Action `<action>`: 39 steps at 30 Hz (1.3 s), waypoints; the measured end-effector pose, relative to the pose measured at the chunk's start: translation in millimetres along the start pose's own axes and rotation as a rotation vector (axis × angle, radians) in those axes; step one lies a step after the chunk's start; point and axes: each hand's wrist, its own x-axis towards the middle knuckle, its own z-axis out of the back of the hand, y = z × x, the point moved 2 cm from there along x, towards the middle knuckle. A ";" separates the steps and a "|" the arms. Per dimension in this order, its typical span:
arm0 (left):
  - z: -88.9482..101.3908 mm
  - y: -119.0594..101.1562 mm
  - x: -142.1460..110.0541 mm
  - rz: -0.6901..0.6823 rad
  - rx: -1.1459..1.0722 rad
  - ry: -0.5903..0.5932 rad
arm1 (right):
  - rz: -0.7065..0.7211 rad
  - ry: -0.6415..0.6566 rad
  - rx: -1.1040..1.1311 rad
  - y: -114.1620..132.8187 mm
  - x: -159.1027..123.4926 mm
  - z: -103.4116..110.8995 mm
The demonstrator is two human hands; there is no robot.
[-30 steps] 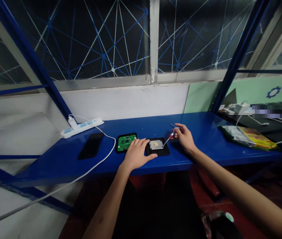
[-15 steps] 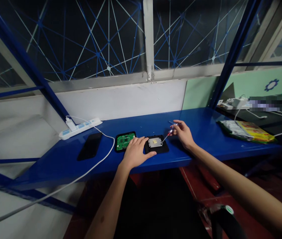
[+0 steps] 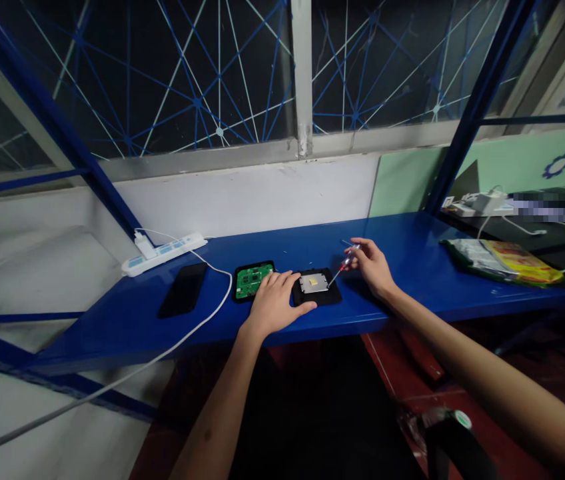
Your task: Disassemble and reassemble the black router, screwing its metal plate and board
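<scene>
My left hand (image 3: 275,301) holds the left side of a small black casing (image 3: 333,298), its thumb along the near edge and its fingers stretched forward. Inside the casing lies a silver metal plate (image 3: 307,285) with a small yellowish square (image 3: 313,281) on it. In the fingers of my right hand (image 3: 372,267) is a screwdriver (image 3: 348,259) with a clear and red handle. It slants down to the left, its tip at the plate's right edge. Beside my left fingers, another black casing half with a green circuit board (image 3: 248,283) is partly covered by them.
A black phone (image 3: 182,290) lies on the blue table (image 3: 397,237) at left. Behind it is a white power strip (image 3: 165,253), whose white cable (image 3: 212,312) crosses the front edge. A shiny food packet (image 3: 505,262) lies at right. Blue posts and a wall border the table.
The view has shifted slightly. My left hand stays at the casing, and the screwdriver is still at the plate's right edge with only a small change in my right hand's pose.
</scene>
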 end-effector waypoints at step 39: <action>-2.2 -45.5 -2.3 -0.187 -0.076 -0.062 | 0.019 0.003 -0.035 -0.4 -1.2 0.9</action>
